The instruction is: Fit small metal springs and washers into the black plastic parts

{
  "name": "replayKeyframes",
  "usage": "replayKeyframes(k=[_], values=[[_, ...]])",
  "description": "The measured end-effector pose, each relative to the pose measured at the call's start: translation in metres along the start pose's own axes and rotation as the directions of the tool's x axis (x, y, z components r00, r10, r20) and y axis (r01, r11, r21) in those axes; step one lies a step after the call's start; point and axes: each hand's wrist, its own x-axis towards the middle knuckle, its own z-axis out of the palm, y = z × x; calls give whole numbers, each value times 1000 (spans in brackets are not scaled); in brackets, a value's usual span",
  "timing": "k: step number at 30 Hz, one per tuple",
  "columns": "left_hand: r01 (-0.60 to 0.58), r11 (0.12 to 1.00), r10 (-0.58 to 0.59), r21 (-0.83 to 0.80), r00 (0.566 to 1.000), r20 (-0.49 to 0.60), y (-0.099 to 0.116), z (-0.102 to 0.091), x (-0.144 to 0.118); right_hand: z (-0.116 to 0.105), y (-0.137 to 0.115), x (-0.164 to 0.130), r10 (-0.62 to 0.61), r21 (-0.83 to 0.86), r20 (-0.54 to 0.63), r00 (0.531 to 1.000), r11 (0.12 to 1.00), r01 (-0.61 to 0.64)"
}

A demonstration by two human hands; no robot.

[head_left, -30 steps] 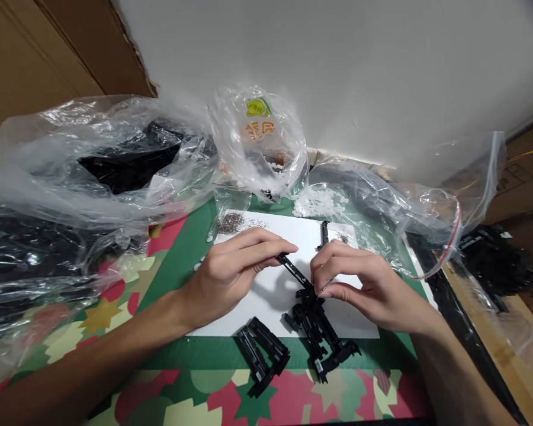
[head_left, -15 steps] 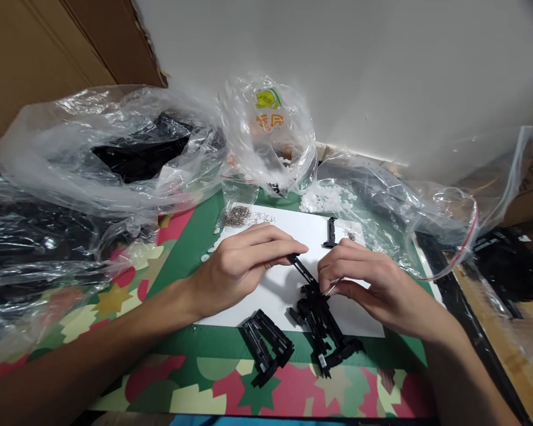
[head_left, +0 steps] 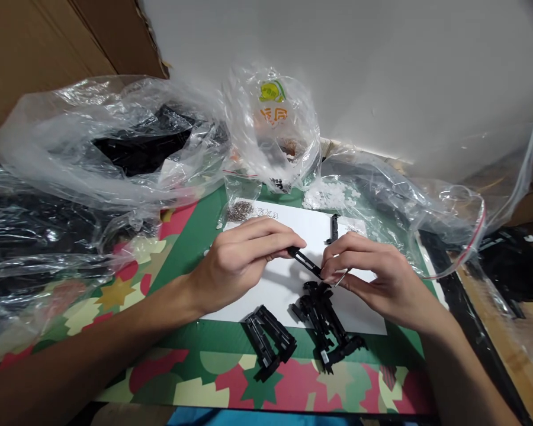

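Observation:
My left hand point(head_left: 240, 260) pinches one end of a thin black plastic strip point(head_left: 305, 261) held just above a white sheet point(head_left: 284, 290). My right hand point(head_left: 373, 278) grips the strip's other end between thumb and fingers, and a thin metal pin shows at its fingertips. Below my hands lie a pile of black plastic parts point(head_left: 326, 322) and a second cluster of black parts point(head_left: 269, 340). One more black piece point(head_left: 334, 228) lies on the sheet's far edge.
Large clear plastic bags point(head_left: 93, 160) holding black parts crowd the left. A printed bag point(head_left: 270, 130) stands at the back, another clear bag point(head_left: 426, 201) at the right. Small metal springs point(head_left: 240, 210) and white pieces point(head_left: 331, 195) lie behind the sheet. A patterned green mat point(head_left: 190, 361) covers the table.
Both hands have lifted the black strip up off the pile of parts and turned it closer to level. The camera view shifted slightly.

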Motion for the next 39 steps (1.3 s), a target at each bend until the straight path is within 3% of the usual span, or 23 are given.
replayKeyframes(k=[8, 15, 19, 25, 29, 39], values=[[-45, 999, 46, 19, 998, -46, -2, -1, -3, 1, 2, -2, 44, 86, -110, 993, 996, -35], [-131, 972, 140, 193, 990, -34, -1, -5, -2, 5, 6, -3, 62, -50, -277, 959, 996, -79], [-121, 970, 128, 213, 992, -17, -1, -4, -3, 6, 6, -2, 43, -109, -328, 944, 991, -83], [-115, 968, 108, 222, 993, 43, -1, -4, -5, 7, 10, -2, 34, -218, -324, 945, 970, -110], [-111, 960, 77, 258, 988, 137, -2, -3, -4, 6, 18, -3, 136, -236, -257, 957, 951, -198], [-55, 970, -31, 238, 939, 342, -6, 4, -8, -1, 18, -2, 420, 71, -169, 892, 908, -414]])
